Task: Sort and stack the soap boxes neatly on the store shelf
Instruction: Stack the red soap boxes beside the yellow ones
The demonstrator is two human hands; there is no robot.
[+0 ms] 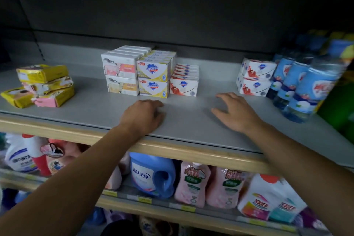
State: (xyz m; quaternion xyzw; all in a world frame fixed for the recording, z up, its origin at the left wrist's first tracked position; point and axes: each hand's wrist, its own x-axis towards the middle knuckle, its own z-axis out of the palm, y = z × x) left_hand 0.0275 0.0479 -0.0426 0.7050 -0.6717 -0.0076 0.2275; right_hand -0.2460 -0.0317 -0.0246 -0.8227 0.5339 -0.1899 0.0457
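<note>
Grey shelf (191,120) boards run across a dim store aisle, edged in pale wood. At the far left sits a loose heap of yellow soap packets (41,85), some torn and tilted against each other. Near the middle stand neat rows: white cow-print soap boxes (120,74) two high, touching yellow Safeguard boxes (153,76) also two high, with a single low row of red-and-white Safeguard boxes (184,82) just beside them. The left hand (144,116) rests on the shelf in front of these rows, fingers curled under, holding nothing. The right hand (234,111) lies on the shelf with fingers spread, empty. Further right, another two-high stack of red-and-white boxes (255,77) sits apart, against blue-labelled bottles (298,90). Below, detergent jugs (153,174) and pink refill pouches (193,184) fill the lower shelf.
</note>
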